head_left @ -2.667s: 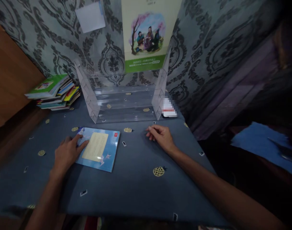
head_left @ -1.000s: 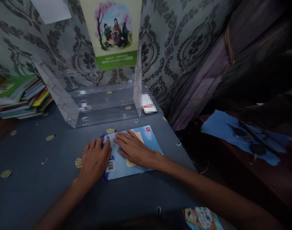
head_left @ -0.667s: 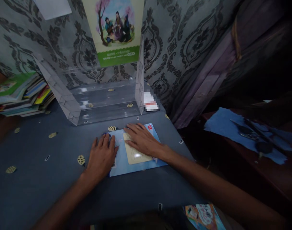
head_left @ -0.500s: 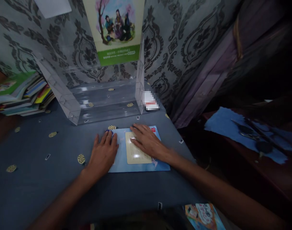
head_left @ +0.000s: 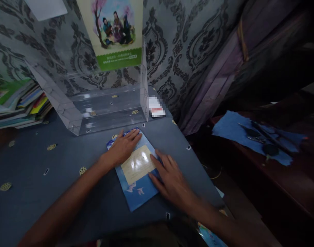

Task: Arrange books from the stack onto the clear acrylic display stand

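A thin blue book (head_left: 136, 171) with a cream panel on its cover lies flat on the blue patterned tablecloth (head_left: 30, 178), turned at a slant. My left hand (head_left: 123, 146) rests flat on its upper left corner, fingers stretched out. My right hand (head_left: 169, 178) lies flat on its right edge, fingers spread. A clear acrylic stand (head_left: 95, 106) with stepped shelves is just beyond the book, against the wall.
A stack of colourful books (head_left: 18, 104) sits at the far left. A green-bordered picture poster (head_left: 113, 31) hangs on the patterned wall. To the right, past the table edge, a blue cloth (head_left: 239, 132) with dark tools lies on a wooden surface. Another book (head_left: 211, 236) shows below the table's edge.
The book has been turned clockwise from lying wide to standing slanted. My left hand slid to its top corner and my right hand moved down to its right edge.
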`<move>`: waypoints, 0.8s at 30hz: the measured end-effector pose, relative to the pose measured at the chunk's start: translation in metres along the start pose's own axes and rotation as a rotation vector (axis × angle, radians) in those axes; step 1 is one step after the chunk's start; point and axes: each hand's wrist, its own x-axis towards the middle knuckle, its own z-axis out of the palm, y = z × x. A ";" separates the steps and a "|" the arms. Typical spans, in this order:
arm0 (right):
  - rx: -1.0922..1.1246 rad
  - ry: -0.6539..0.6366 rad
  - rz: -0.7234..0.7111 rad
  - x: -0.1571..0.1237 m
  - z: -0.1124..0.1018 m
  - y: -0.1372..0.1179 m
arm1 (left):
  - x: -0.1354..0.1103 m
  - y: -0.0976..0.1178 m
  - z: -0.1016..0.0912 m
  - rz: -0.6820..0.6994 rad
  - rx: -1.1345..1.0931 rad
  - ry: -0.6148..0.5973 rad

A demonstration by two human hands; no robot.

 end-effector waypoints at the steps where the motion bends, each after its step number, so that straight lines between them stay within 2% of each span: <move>1: 0.003 0.004 0.003 -0.005 -0.001 -0.004 | 0.004 0.002 -0.001 0.028 -0.002 -0.006; 4: 0.026 0.003 0.000 -0.015 -0.004 -0.013 | 0.014 0.007 0.000 0.068 -0.022 0.003; 7: 0.068 -0.010 0.012 -0.018 -0.007 -0.016 | 0.017 0.010 0.003 0.046 -0.039 0.020; 10: 0.109 -0.010 0.004 -0.016 -0.011 -0.009 | 0.008 0.007 0.008 0.025 -0.041 0.045; 12: 0.136 -0.005 -0.019 -0.010 -0.014 -0.002 | -0.003 0.003 0.012 -0.015 -0.035 0.110; 15: 0.153 -0.016 -0.064 0.010 -0.021 0.009 | -0.024 -0.003 0.020 -0.123 -0.042 0.230; 18: 0.152 -0.047 -0.135 0.044 -0.022 0.010 | -0.040 -0.003 0.026 -0.204 -0.050 0.338; 24: 0.249 -0.118 -0.327 0.108 0.006 -0.017 | -0.052 0.002 0.030 -0.304 -0.052 0.463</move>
